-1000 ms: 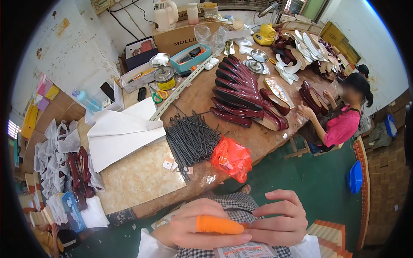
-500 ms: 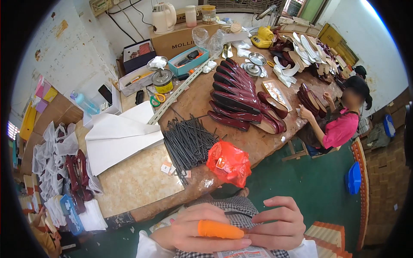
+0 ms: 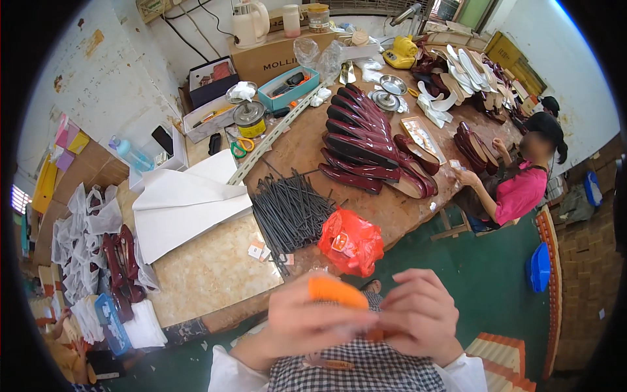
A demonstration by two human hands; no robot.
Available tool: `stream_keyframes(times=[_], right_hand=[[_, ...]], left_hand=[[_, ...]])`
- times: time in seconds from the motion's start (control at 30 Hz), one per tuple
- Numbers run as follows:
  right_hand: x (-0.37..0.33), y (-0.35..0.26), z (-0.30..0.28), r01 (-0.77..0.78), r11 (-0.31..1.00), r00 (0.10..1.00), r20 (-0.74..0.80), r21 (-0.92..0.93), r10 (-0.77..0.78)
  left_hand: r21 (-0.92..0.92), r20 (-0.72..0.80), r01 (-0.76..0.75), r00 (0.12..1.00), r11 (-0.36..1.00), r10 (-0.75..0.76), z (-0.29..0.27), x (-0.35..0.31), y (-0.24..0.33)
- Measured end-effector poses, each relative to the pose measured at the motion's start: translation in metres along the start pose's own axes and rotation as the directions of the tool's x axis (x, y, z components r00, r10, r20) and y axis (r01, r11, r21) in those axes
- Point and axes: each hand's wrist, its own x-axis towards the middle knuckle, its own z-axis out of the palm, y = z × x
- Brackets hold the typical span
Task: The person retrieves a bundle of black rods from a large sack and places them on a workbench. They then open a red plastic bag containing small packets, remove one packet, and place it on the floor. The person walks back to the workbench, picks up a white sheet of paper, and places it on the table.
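Both my hands are raised close to the camera at the lower middle. My left hand [image 3: 307, 323] wears an orange finger cover [image 3: 336, 293] on one finger. My right hand [image 3: 421, 313] meets it, fingers curled, and together they pinch a small item that is blurred and hidden between the fingers. A checked cloth [image 3: 359, 369] lies below them. Just beyond the hands, on the wooden worktable [image 3: 300, 144], sit a red plastic bag [image 3: 351, 240] and a pile of thin dark strips [image 3: 290, 209].
Dark red shoe soles [image 3: 366, 140] lie in rows mid-table, with white paper sheets [image 3: 186, 202] on a marble slab [image 3: 209, 274] at left. Boxes, a kettle and tins crowd the far edge. A person in a pink top [image 3: 516, 189] sits working at the right side. Green floor below.
My hands have risen closer to the camera and look larger and blurred. The view has shifted slightly, with the table contents sliding a little downward and to the right.
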Motion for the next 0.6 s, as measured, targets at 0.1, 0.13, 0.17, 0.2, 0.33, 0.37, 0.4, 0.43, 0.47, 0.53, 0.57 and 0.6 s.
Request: stream_keyframes(times=[0.1,0.13,0.17,0.2,0.33,0.37,0.4,0.43,0.47,0.53,0.57,0.6], right_hand=[[0.001,0.011,0.011,-0.069,0.997,0.996,-0.063,-0.027,0.067],[0.002,0.012,0.012,-0.087,0.996,0.994,-0.066,-0.033,0.085],[0.002,0.013,0.013,-0.098,0.994,0.994,-0.056,-0.049,0.095],[0.002,0.014,0.014,-0.102,0.993,0.994,-0.045,-0.052,0.100],[0.002,0.014,0.009,-0.116,0.990,0.993,-0.034,-0.080,0.113],[0.003,0.012,0.009,-0.117,0.990,0.993,-0.034,-0.078,0.115],[0.003,0.012,0.007,-0.080,0.993,0.997,-0.023,-0.087,0.078],[0.003,0.011,0.004,-0.042,0.994,0.999,-0.013,-0.096,0.041],[0.002,0.010,0.002,-0.008,0.994,1.000,-0.003,-0.108,0.008],[-0.001,0.005,-0.001,0.082,0.988,0.996,-0.025,-0.129,-0.086],[-0.002,0.002,-0.003,0.133,0.982,0.990,-0.038,-0.135,-0.139],[-0.001,-0.002,-0.006,0.148,0.980,0.987,-0.036,-0.136,-0.154]], left_hand=[[-0.045,-0.069,0.227,0.971,0.973,-0.230,0.005,0.007,-0.009],[-0.043,-0.072,0.215,0.973,0.976,-0.217,0.005,0.004,-0.015],[-0.040,-0.076,0.202,0.976,0.979,-0.205,0.005,-0.001,-0.021],[-0.037,-0.079,0.190,0.978,0.981,-0.192,0.005,-0.005,-0.023],[-0.034,-0.027,0.172,0.984,0.984,-0.173,0.003,-0.004,-0.023],[-0.012,-0.009,0.143,0.990,0.990,-0.143,0.001,-0.001,-0.020],[0.009,0.011,0.112,0.994,0.994,-0.112,-0.001,0.001,-0.017],[0.022,0.012,0.056,0.998,0.998,-0.056,-0.001,0.002,-0.014],[0.031,0.017,0.000,1.000,1.000,-0.001,-0.001,0.003,-0.012],[0.055,0.056,-0.099,0.994,0.994,0.096,-0.002,0.004,-0.006],[0.079,0.088,-0.141,0.987,0.987,0.134,-0.005,0.002,0.000],[0.100,0.122,-0.184,0.978,0.978,0.171,-0.007,0.002,0.006]])
